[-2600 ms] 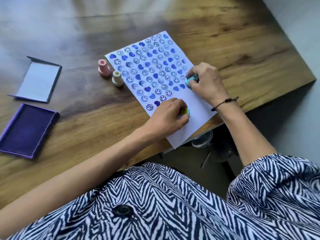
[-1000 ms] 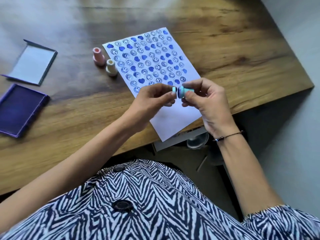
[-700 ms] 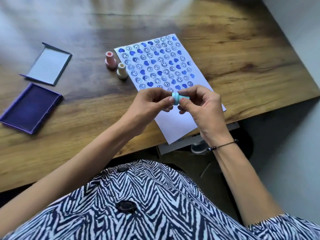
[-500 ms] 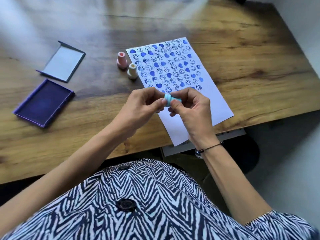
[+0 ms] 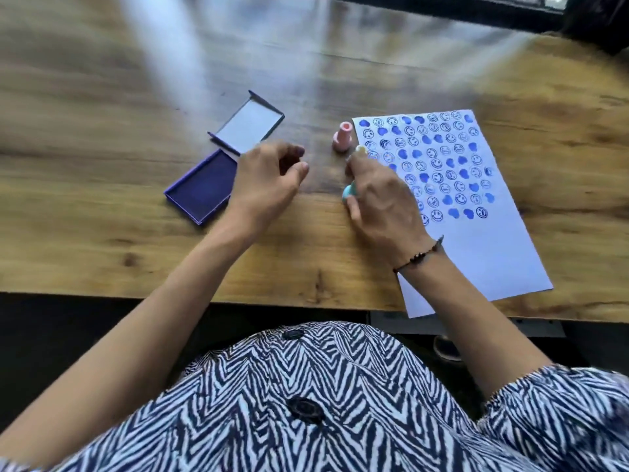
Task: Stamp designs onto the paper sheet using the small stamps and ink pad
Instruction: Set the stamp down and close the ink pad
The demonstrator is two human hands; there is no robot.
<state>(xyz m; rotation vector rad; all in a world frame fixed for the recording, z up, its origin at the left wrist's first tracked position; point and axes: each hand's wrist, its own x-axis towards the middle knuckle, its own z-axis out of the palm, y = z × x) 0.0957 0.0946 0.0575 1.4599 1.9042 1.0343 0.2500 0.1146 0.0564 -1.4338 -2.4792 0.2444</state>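
Observation:
The white paper sheet (image 5: 483, 253) lies at the right, its upper part covered with blue smiley and heart prints. My right hand (image 5: 383, 199) hovers over the sheet's left edge with a teal stamp (image 5: 348, 193) tucked in its palm. Its fingertips reach the cream stamp (image 5: 360, 150). A pink stamp (image 5: 342, 137) stands upright just left of the sheet. My left hand (image 5: 269, 180) floats above the table with its fingers loosely curled and nothing in them, next to the open purple ink pad (image 5: 200, 187).
The ink pad's lid (image 5: 250, 126) lies open-side up behind the pad. The wooden table (image 5: 102, 131) stretches far to the left and back. Its front edge runs just below my forearms, and the sheet's lower corner overhangs it.
My hands have parted. The left let go of the teal stamp and moved left toward the ink pad. The right kept the stamp and reached up to the cream stamp.

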